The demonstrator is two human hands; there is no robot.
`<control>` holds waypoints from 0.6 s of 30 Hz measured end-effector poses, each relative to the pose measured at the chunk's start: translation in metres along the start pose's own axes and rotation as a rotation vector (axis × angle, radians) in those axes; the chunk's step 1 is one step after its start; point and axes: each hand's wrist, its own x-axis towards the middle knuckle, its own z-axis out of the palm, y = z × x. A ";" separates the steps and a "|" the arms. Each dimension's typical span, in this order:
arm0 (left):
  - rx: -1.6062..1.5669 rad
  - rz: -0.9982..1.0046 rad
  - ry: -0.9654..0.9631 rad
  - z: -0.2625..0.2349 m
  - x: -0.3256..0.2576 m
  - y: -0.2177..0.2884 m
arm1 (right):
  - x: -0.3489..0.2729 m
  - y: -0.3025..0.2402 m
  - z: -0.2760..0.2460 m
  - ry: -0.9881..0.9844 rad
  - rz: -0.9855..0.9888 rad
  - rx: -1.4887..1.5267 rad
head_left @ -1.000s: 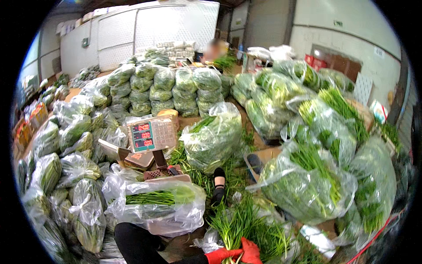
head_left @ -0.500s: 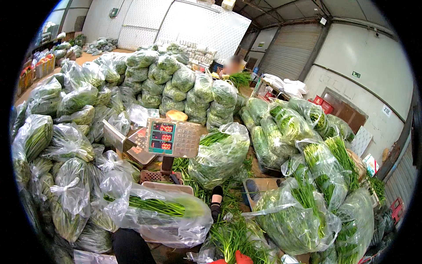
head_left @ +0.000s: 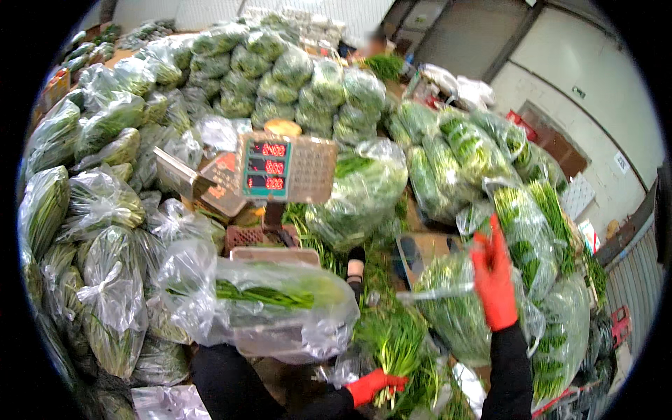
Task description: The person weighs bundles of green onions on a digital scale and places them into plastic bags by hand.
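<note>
The right hand (head_left: 494,280) in a red glove is lying open-palmed against a clear plastic bag of green chives (head_left: 458,308); the left hand (head_left: 374,383) is gripping a loose bunch of green chives (head_left: 399,346), stalks pointing up.

Gloves on left hand (head_left: 374,383) and right hand (head_left: 494,280): red, matt, rubbery-looking coating. Sleeves black cloth, dull. Bag (head_left: 266,301) on scale: thin clear plastic film, crinkled, glossy highlights. Chives (head_left: 395,343): loose green leaf, smooth. Scale (head_left: 283,168): pan grey brushed metal, head hard plastic, lit red digits. Crate (head_left: 252,236): reddish moulded plastic, perforated. Wall (head_left: 560,84): painted, matt.
</note>
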 end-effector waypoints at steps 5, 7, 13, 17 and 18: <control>0.031 0.087 0.018 0.021 -0.032 0.067 | -0.031 -0.024 0.010 -0.007 -0.019 0.032; 0.048 0.088 0.097 0.012 -0.037 0.074 | -0.068 -0.015 0.010 -0.084 0.119 0.095; -0.182 0.074 0.241 -0.010 -0.020 0.026 | -0.266 0.173 0.030 0.025 0.900 0.392; -0.315 0.050 0.271 -0.009 -0.022 0.018 | -0.431 0.220 0.070 -0.406 0.974 0.053; -0.325 0.017 0.259 -0.008 -0.016 0.015 | -0.465 0.231 0.064 -0.570 0.958 -0.002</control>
